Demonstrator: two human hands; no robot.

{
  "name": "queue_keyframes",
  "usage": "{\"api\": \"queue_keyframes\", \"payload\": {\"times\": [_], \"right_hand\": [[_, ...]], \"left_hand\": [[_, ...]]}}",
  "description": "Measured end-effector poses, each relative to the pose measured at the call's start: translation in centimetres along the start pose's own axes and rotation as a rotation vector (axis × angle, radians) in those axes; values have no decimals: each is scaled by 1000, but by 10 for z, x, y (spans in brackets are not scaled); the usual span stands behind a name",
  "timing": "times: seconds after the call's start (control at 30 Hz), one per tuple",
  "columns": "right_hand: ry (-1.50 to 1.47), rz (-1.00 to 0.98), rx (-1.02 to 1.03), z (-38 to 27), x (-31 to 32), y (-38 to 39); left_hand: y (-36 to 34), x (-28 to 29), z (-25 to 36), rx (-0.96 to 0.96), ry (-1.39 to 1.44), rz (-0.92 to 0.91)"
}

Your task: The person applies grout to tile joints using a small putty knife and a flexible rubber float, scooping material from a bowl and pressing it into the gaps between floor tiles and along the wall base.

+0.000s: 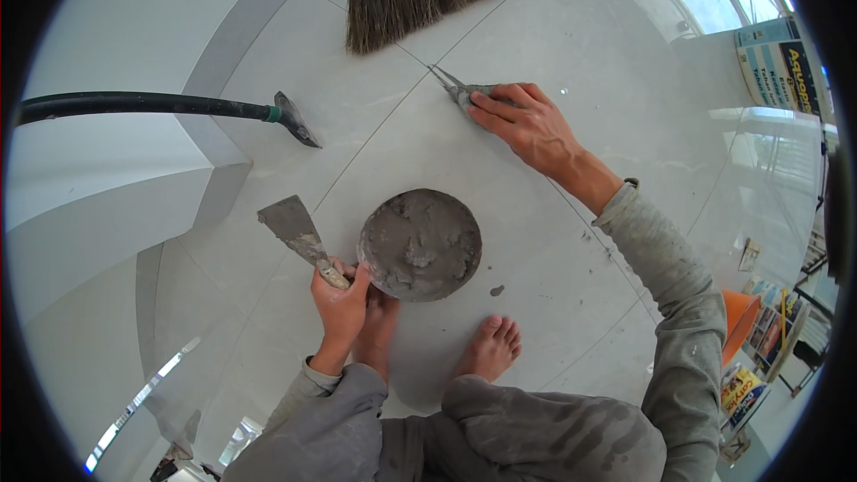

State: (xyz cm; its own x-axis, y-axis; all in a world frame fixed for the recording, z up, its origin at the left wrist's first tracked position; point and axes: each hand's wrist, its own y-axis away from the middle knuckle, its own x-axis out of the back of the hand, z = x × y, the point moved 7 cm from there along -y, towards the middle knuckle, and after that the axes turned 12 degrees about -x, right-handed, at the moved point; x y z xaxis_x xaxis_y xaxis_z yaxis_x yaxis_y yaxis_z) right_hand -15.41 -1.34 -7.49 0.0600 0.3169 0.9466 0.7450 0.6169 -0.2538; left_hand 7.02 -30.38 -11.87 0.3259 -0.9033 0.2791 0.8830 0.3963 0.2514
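My left hand [344, 303] grips a putty knife [291, 226] by its handle; the broad blade is smeared with grey paste and angled up to the left. Right beside that hand sits a round container [420, 244] full of lumpy grey paste, in front of my bare feet [486, 348]. My right hand [522, 125] is reached forward, closed on a grey, paste-coated tool [455, 85] with a narrow pointed metal end, whose tip lies at a joint between the pale floor tiles. A small grey blob [496, 290] is on the tile right of the container.
A bristle broom head [420, 4] is at the top. A black-handled tool with a metal blade [296, 120] reaches in from the left, by a pale step [116, 196]. A large printed bucket [768, 67], an orange bucket [737, 317] and assorted supplies stand at the right.
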Motion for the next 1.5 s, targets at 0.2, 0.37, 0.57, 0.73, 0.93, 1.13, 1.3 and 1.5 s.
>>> {"api": "queue_keyframes", "payload": {"times": [0.2, 0.37, 0.57, 0.73, 0.93, 1.13, 1.3, 1.5], "right_hand": [[-20, -50, -76, -2, 15, 60], [9, -116, -165, -8, 35, 124], [12, -198, -336, -16, 60, 208], [-121, -158, -680, -32, 82, 244], [-294, 360, -1397, -31, 81, 273], [-79, 335, -1320, -47, 55, 209], [-116, 243, -1250, -39, 24, 142], [-190, 302, -1045, -26, -7, 19]], "left_hand": [[0, 2, -1, 28, 84, 33], [1, 10, -17, -32, 159, 27], [2, 12, -18, -22, 168, 41], [7, 19, -19, -72, 103, 80], [5, 21, -16, -61, 37, 51], [6, 25, -10, -54, 18, 71], [8, 36, -12, -7, -19, 90], [8, 50, -16, 28, 32, 124]]}}
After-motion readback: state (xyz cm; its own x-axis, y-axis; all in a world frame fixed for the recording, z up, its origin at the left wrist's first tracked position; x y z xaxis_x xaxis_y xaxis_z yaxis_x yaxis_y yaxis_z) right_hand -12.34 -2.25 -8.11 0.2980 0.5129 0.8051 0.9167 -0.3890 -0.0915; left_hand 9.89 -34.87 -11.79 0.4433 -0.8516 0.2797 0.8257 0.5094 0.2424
